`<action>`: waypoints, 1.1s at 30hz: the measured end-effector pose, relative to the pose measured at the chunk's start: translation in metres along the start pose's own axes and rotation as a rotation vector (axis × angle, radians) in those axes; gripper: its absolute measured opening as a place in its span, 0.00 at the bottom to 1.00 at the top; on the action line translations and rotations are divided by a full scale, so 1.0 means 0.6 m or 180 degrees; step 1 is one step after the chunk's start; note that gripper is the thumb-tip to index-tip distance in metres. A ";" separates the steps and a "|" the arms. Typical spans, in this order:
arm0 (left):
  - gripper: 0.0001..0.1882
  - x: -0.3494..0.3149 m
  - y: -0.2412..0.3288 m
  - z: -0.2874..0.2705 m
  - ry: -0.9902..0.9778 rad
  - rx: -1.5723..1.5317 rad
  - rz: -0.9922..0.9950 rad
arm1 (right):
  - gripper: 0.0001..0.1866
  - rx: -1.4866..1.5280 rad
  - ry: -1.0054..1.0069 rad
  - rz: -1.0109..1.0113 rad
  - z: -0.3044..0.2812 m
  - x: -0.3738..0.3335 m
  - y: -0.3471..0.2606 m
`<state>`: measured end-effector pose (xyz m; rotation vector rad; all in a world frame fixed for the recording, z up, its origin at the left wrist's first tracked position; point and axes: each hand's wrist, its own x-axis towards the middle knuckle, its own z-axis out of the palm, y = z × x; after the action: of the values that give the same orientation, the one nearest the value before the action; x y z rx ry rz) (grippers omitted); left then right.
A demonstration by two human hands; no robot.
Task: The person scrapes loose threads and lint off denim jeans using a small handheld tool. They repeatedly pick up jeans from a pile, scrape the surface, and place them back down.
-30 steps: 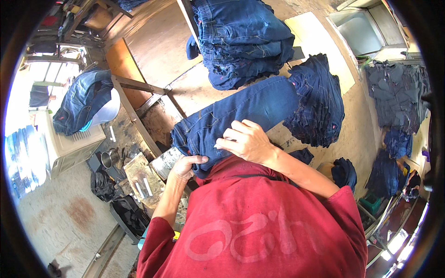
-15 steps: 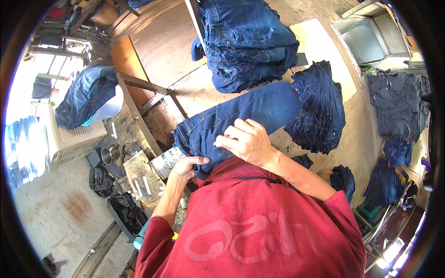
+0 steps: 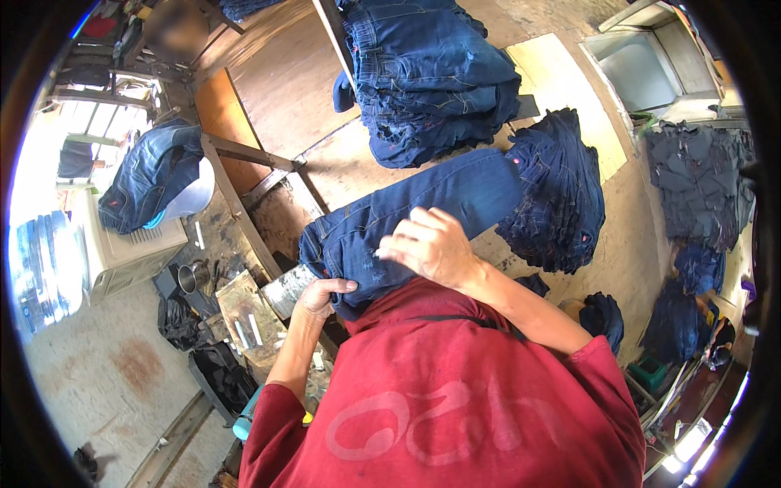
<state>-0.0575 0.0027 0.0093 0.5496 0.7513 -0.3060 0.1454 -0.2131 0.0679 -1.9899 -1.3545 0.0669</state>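
Observation:
Dark blue jeans [image 3: 439, 195] lie stretched across a narrow board in front of me, waist end at the left. My left hand [image 3: 320, 298] grips the near edge of the jeans by the waist, thumb on top of the cloth. Over the upper part of the leg, my right hand [image 3: 431, 246] is closed with its fingers bent together. Whatever its fingertips pinch is too small to make out. Pale worn marks show on the denim beside and below those fingertips.
Beyond the jeans hangs a thick stack of denim trousers [image 3: 431, 73]; another denim pile [image 3: 557, 191] is at their right end. Left stand a wooden frame [image 3: 240, 207] and a beige crate [image 3: 134, 252] with jeans on top. A metal cup [image 3: 193, 275] sits on the low bench.
The jeans and my left hand have shifted slightly left. A pale scuffed patch now shows on the denim below my right fingertips. My right hand stays in nearly the same place.

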 end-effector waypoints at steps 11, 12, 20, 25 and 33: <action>0.49 -0.011 0.062 0.021 0.4889 0.3845 0.1829 | 0.17 -0.0014 0.0339 0.2270 -0.068 -0.100 0.231; 0.42 -0.003 0.049 0.052 0.4736 0.3996 0.2882 | 0.19 -0.0141 0.0222 0.2113 -0.068 -0.122 0.244; 0.11 0.243 -0.132 0.238 0.1545 0.5752 0.3384 | 0.06 -0.0578 0.0630 0.0705 0.006 -0.192 0.271; 0.08 0.267 -0.137 0.210 0.1272 0.6016 0.3096 | 0.07 -0.1148 0.0394 0.0631 -0.019 -0.199 0.315; 0.17 0.255 -0.163 0.322 0.1746 0.4135 0.1769 | 0.14 0.0956 -0.0193 0.2291 -0.049 -0.198 0.299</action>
<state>0.1130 -0.1979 -0.0190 2.0909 0.8186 -0.0780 0.2466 -0.3617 -0.0546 -2.1157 -0.5556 0.6252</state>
